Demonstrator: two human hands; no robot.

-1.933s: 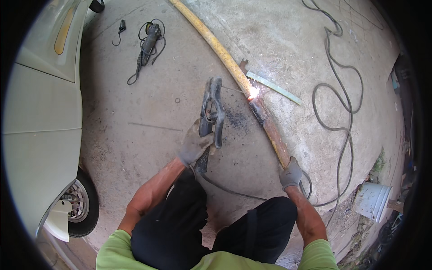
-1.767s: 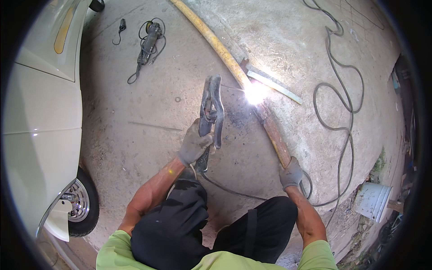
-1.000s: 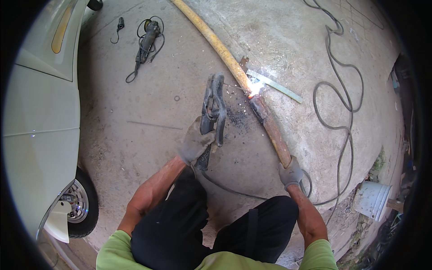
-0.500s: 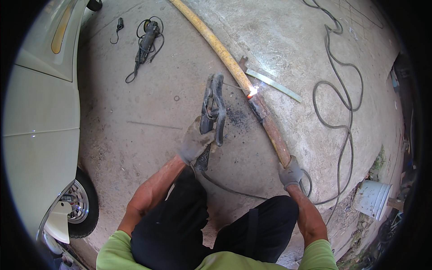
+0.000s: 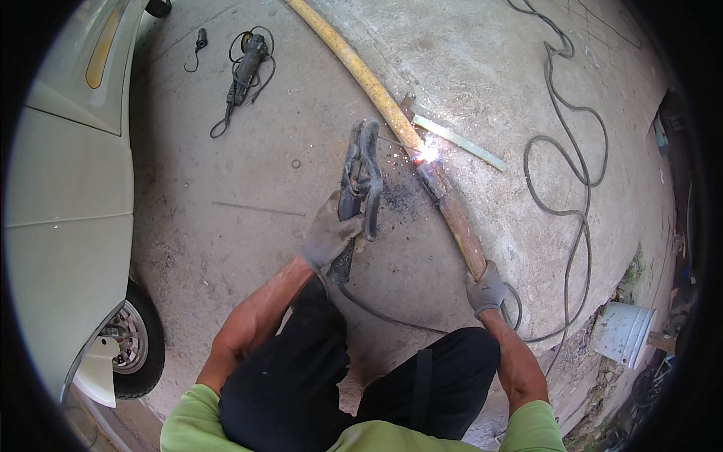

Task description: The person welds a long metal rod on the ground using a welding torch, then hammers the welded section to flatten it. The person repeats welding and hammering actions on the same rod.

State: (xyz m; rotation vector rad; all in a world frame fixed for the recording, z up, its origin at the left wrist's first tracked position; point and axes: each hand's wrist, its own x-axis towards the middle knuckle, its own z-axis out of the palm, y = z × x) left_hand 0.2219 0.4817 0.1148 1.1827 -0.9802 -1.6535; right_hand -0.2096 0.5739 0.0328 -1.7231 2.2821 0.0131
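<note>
My left hand point(image 5: 331, 232), in a grey glove, is closed round the handle of a black welding electrode holder point(image 5: 361, 177). A thin welding rod point(image 5: 393, 141) runs from its jaws to the pipe. Where the rod's tip meets the pipe, a bright arc point(image 5: 428, 153) throws sparks. The long pipe point(image 5: 354, 68) is yellow on its far part and rusty brown on its near part, with a dark, scorched stretch just below the arc. My gloved right hand point(image 5: 486, 289) grips the pipe's near end. Glare hides the joint itself.
A cream car point(image 5: 71, 173) stands at the left. An angle grinder point(image 5: 245, 71) with coiled cord lies far left. A loose rod point(image 5: 257, 209) is on the concrete. Beyond the pipe lie a hammer-like tool point(image 5: 459, 142) and a long cable point(image 5: 584, 173). A white bucket point(image 5: 622, 334) sits at right.
The arc has grown brighter and now scatters more sparks. My left hand and the electrode holder have shifted slightly away from me and to the right. My right hand stays put on the pipe.
</note>
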